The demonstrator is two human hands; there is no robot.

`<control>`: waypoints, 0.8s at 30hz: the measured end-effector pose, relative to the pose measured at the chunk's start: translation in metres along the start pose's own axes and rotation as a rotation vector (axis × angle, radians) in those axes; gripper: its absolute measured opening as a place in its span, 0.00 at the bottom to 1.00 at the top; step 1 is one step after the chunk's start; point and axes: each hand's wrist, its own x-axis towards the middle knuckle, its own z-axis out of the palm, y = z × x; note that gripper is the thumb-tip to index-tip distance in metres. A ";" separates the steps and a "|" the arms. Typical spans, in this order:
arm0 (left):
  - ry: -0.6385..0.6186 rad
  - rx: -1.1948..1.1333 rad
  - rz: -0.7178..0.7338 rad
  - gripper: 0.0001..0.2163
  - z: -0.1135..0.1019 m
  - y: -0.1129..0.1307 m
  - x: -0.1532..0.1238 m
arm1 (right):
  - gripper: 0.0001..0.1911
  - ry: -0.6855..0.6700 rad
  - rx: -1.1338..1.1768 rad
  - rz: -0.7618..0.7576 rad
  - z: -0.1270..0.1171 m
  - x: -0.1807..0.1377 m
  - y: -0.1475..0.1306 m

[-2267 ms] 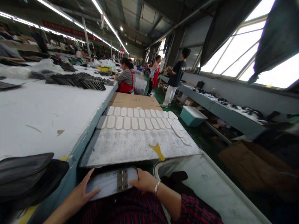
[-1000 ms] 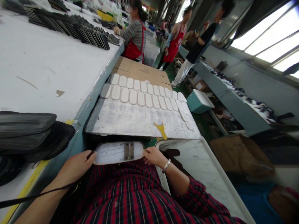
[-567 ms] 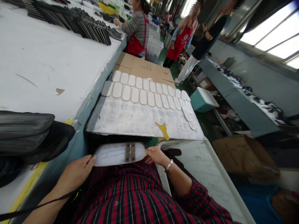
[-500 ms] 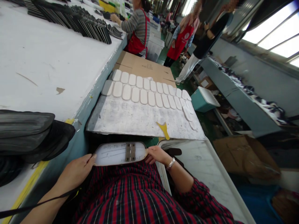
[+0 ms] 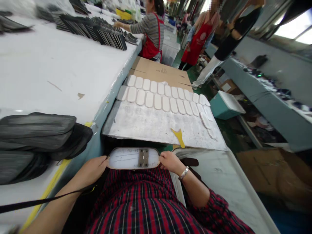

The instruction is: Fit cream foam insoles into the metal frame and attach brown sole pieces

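Observation:
In front of my waist I hold a long oval plate (image 5: 125, 159) of whitish, translucent material. Handwritten marks and lines run across it, a metal hinge (image 5: 143, 158) is fixed right of its middle, and a thin brownish rim goes round its edge. My left hand (image 5: 95, 169) pinches the plate's left end, and my right hand (image 5: 171, 161) pinches the right end between thumb and fingers. Beyond it, rows of white oval pieces (image 5: 158, 101) with thin dark edges lie on a whitish board (image 5: 143, 122). A yellow forked tool (image 5: 179, 137) rests near the board's front edge.
On the white table (image 5: 60, 71) at left lie dark, flat shoe-shaped pieces (image 5: 41, 130) and a row of dark pieces (image 5: 104, 34). A cardboard sheet (image 5: 156, 70) is behind the board. A teal bin (image 5: 225, 104) stands right. Several people, including one in a striped top (image 5: 151, 29), are farther back.
My view has swung slightly left, so the surroundings sit farther right. The plate is now held more level; both hands keep their pinch on its ends.

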 end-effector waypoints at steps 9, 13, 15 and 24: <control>0.003 -0.138 -0.063 0.13 -0.001 0.005 -0.007 | 0.13 0.119 -0.682 -0.226 0.004 -0.005 -0.008; 0.120 -0.087 -0.048 0.13 0.004 0.007 -0.011 | 0.12 0.083 -0.831 -0.332 0.005 -0.009 -0.009; 0.130 -0.083 -0.041 0.13 0.005 0.008 -0.010 | 0.13 0.092 -0.859 -0.346 0.006 -0.012 -0.010; 0.169 -0.051 -0.058 0.12 0.004 0.013 -0.002 | 0.14 0.132 -0.838 -0.326 0.007 -0.016 -0.008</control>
